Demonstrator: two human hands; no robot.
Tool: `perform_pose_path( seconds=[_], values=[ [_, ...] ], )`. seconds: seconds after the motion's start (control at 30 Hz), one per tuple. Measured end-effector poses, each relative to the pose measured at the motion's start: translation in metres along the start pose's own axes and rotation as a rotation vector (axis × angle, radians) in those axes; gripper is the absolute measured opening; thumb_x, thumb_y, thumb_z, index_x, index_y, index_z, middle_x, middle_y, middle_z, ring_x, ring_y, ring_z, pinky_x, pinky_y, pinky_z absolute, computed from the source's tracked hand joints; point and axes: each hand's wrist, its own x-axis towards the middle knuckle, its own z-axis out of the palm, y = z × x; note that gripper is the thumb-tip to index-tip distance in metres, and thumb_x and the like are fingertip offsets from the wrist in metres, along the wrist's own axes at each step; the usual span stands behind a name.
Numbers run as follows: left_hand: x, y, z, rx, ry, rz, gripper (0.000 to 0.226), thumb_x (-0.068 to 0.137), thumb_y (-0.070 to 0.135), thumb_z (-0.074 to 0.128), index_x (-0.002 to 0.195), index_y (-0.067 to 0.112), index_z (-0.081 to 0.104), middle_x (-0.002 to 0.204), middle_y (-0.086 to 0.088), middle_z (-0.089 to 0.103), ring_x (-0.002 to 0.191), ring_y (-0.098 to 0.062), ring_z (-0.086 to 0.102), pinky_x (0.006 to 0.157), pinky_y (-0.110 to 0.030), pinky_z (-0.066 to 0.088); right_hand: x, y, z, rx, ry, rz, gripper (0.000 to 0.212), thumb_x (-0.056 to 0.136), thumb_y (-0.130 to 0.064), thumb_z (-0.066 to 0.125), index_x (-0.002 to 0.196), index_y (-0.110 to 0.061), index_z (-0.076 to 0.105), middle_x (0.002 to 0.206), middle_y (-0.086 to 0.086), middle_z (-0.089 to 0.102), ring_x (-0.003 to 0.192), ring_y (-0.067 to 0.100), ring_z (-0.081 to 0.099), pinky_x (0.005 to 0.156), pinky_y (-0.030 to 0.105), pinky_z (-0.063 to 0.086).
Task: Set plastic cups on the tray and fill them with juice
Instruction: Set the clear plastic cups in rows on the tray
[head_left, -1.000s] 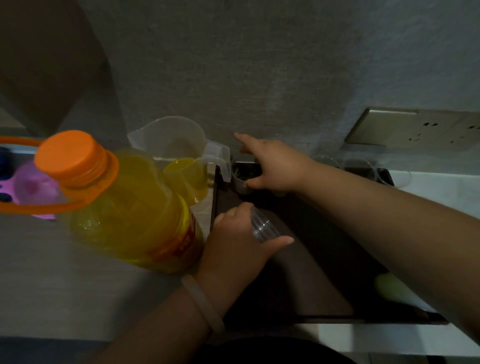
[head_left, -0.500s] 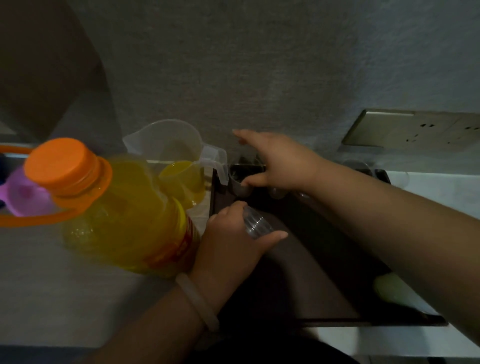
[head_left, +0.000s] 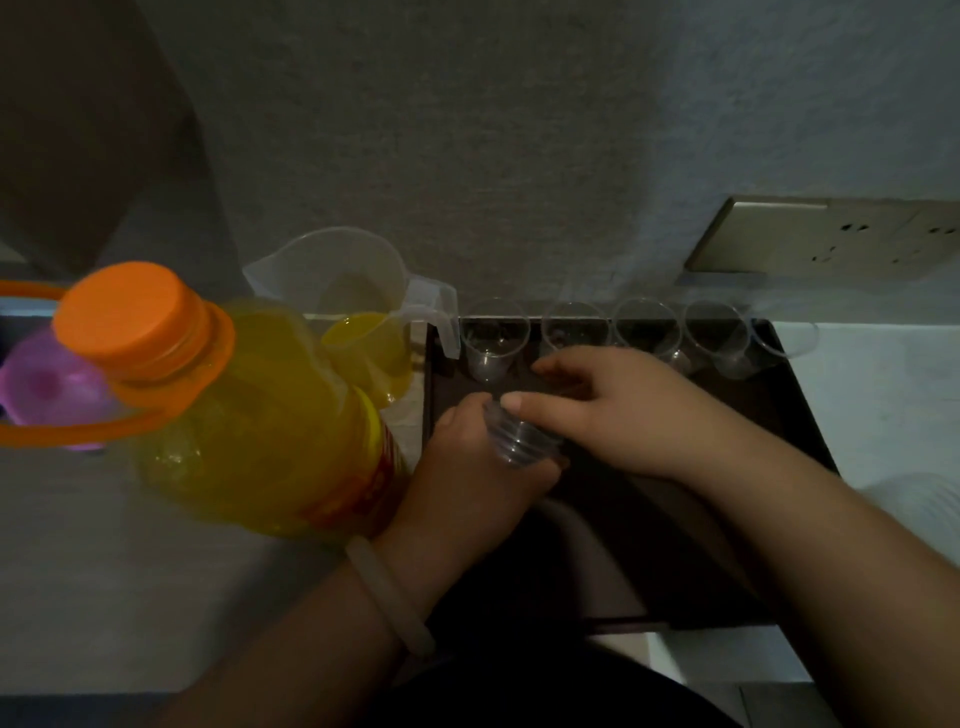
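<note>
A dark tray (head_left: 789, 415) lies on the counter. Several clear plastic cups (head_left: 491, 343) stand in a row along its far edge. My left hand (head_left: 467, 467) grips a stack of clear cups (head_left: 522, 441) lying on its side over the tray's left part. My right hand (head_left: 618, 410) rests at the stack's open end, its thumb on the top cup's rim; the other fingers' grip is hidden. A big bottle of orange juice (head_left: 249, 415) with an orange cap stands left of the tray. Behind it is a clear jug (head_left: 358, 306) with some juice.
A purple funnel (head_left: 47, 384) sits at the far left behind the bottle. A wall socket plate (head_left: 831, 236) is on the wall at the right. White counter (head_left: 883, 395) lies right of the tray, with a pale round thing (head_left: 919, 499) near my right forearm.
My right hand has drawn back from the far-left cup in the row to the stack in my left hand. The row of cups now shows uncovered.
</note>
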Motion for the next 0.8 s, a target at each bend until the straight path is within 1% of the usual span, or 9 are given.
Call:
perform_pose_path(
  seconds=[0.03,0.07,0.17,0.27,0.33,0.5,0.63,0.73,0.8],
  values=[
    [-0.004,0.002,-0.001,0.048,0.018,0.063,0.058,0.072,0.035,0.079,0.121,0.017,0.053,0.120,-0.004,0.057,0.112,-0.020,0.054,0.088,-0.025,0.046,-0.001,0.003,0.005,0.051,-0.019,0.011,0.063,0.073,-0.067,0.056,0.122,-0.029,0.061,0.112,-0.012,0.066,0.099,0.004,0.060,0.086,0.022,0.047],
    [-0.008,0.004,-0.002,0.096,0.055,0.114,0.061,0.070,0.033,0.080,0.122,0.014,0.054,0.119,-0.005,0.056,0.113,-0.021,0.053,0.087,-0.021,0.043,-0.002,0.006,0.010,0.103,-0.032,0.021,0.058,0.074,-0.065,0.058,0.120,-0.030,0.063,0.108,-0.012,0.067,0.096,0.002,0.061,0.085,0.022,0.048],
    [-0.014,0.002,-0.003,0.161,0.178,0.221,0.060,0.063,0.037,0.082,0.111,0.015,0.054,0.101,-0.003,0.063,0.096,-0.020,0.059,0.071,-0.017,0.043,-0.005,0.013,0.021,0.223,0.004,0.038,0.046,0.077,-0.052,0.067,0.117,-0.029,0.064,0.097,-0.011,0.068,0.089,0.000,0.063,0.086,0.022,0.050],
    [-0.019,0.000,0.001,0.182,0.274,0.313,0.053,0.064,0.043,0.067,0.106,0.020,0.043,0.090,-0.007,0.064,0.086,-0.013,0.053,0.070,-0.022,0.042,-0.011,0.017,0.029,0.295,0.037,0.062,0.044,0.079,-0.044,0.071,0.119,-0.029,0.062,0.095,-0.012,0.068,0.086,-0.005,0.061,0.072,0.004,0.044],
    [-0.022,-0.002,0.004,0.200,0.319,0.370,0.055,0.065,0.043,0.060,0.109,0.015,0.043,0.090,-0.012,0.065,0.087,-0.014,0.050,0.075,-0.025,0.043,-0.014,0.019,0.035,0.411,0.040,0.095,0.044,0.078,-0.038,0.073,0.119,-0.027,0.062,0.095,-0.010,0.068,0.085,-0.004,0.063,0.069,0.003,0.044],
    [-0.025,-0.008,0.006,0.224,0.276,0.307,0.064,0.069,0.042,0.061,0.113,-0.004,0.060,0.097,-0.012,0.067,0.091,-0.025,0.064,0.078,-0.031,0.053,-0.019,0.017,0.047,0.654,0.134,0.188,0.037,0.074,-0.033,0.076,0.109,-0.025,0.065,0.099,-0.001,0.069,0.086,0.010,0.068,0.074,0.019,0.051],
    [-0.026,-0.008,0.002,0.176,0.242,0.307,0.054,0.069,0.038,0.063,0.108,0.000,0.062,0.090,-0.007,0.065,0.085,-0.021,0.061,0.074,-0.032,0.051,-0.017,0.014,0.055,0.672,0.212,0.222,0.030,0.075,-0.033,0.075,0.102,-0.027,0.064,0.093,-0.003,0.069,0.082,0.010,0.068,0.078,0.030,0.053],
    [-0.026,-0.009,-0.002,0.150,0.201,0.287,0.041,0.069,0.038,0.067,0.099,0.011,0.062,0.082,-0.001,0.061,0.079,-0.015,0.058,0.069,-0.024,0.045,-0.014,0.011,0.058,0.753,0.248,0.237,0.022,0.076,-0.030,0.073,0.096,-0.025,0.065,0.089,-0.001,0.069,0.082,0.014,0.068,0.083,0.038,0.054],
    [-0.028,-0.011,-0.004,0.147,0.165,0.254,0.042,0.067,0.045,0.066,0.094,0.014,0.060,0.081,0.001,0.060,0.078,-0.014,0.056,0.067,-0.020,0.041,-0.013,0.010,0.053,0.821,0.325,0.232,0.019,0.073,-0.030,0.073,0.090,-0.024,0.065,0.084,-0.001,0.068,0.080,0.016,0.066,0.083,0.040,0.054]
  ],
)
